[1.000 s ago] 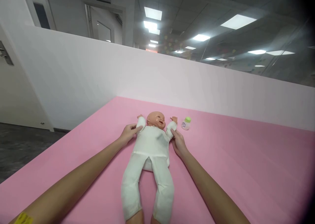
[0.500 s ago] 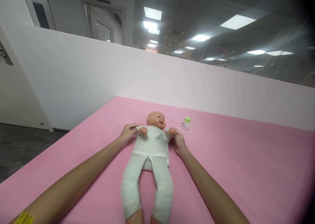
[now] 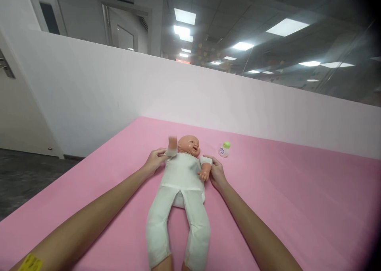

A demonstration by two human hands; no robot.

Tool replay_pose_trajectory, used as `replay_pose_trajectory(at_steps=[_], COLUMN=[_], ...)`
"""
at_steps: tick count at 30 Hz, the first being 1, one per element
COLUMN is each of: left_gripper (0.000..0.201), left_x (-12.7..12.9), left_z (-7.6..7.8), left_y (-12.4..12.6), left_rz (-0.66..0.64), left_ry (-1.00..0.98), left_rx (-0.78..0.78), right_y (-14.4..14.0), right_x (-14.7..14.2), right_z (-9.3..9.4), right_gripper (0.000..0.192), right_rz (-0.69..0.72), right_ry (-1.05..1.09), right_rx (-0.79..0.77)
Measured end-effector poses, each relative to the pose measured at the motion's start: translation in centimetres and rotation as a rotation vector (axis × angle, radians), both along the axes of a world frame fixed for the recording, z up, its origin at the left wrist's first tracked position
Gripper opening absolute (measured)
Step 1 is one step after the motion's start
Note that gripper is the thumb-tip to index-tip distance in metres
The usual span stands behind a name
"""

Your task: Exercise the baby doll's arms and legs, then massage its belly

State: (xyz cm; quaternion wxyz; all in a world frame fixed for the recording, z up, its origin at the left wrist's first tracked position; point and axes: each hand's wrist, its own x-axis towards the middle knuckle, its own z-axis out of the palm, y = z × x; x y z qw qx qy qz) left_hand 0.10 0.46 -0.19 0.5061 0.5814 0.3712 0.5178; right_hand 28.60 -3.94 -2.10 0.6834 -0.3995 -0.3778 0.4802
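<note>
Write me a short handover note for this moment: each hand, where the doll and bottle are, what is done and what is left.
Left hand: grips the doll by one arm, which points up beside the head.
Right hand: holds the other arm, folded down toward the belly.
Doll: on its back on the pink mat, legs toward the person.
Small bottle with green cap: upright beyond the right hand, untouched.
Left: both arms are mid-pose and not laid down.

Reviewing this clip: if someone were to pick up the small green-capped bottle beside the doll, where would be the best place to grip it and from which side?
Probably around the clear body just below the green cap, coming from the right or from above. The small bottle seems to stand upright on the pink mat with bare mat to its right, while the baby doll and the right hand crowd its left. The left hand is far across the doll.
</note>
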Motion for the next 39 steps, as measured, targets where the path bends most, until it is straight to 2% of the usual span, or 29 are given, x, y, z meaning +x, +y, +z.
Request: replay_pose_trajectory(at_steps=[6,9,18,21,27,33,39], left_gripper=[0.035,0.042,0.035,0.034,0.038,0.037,0.042], left_x=[0.2,0.1,0.1,0.1,0.1,0.0,0.1], left_z=[0.3,0.4,-0.2,-0.2,-0.1,0.4,0.8], left_y=[-0.3,-0.3,0.3,0.2,-0.1,-0.3,-0.6], left_rz=[0.000,0.020,0.005,-0.006,-0.019,-0.017,-0.034], left_ry=[0.009,0.031,0.036,0.035,0.027,0.017,0.022], left_rx=[-0.024,-0.017,0.045,0.035,0.023,0.056,0.032], right_y=[0.2,0.3,0.3,0.4,0.4,0.3,0.4], right_x=[0.0,0.0,0.3,0.2,-0.2,-0.2,-0.2], right_z=[0.5,0.5,-0.4,-0.2,0.3,0.1,0.0], right_gripper=[0.034,0.035,0.033,0.030,0.049,0.041,0.044], right_rz=[-0.038,-0.046,0.072,0.053,0.035,-0.028,-0.009], right_ry=[0.042,0.061,0.057,0.073,0.122,0.136,0.142], right_rx=[-0.026,-0.043,-0.009,0.030,0.037,0.001,-0.010])
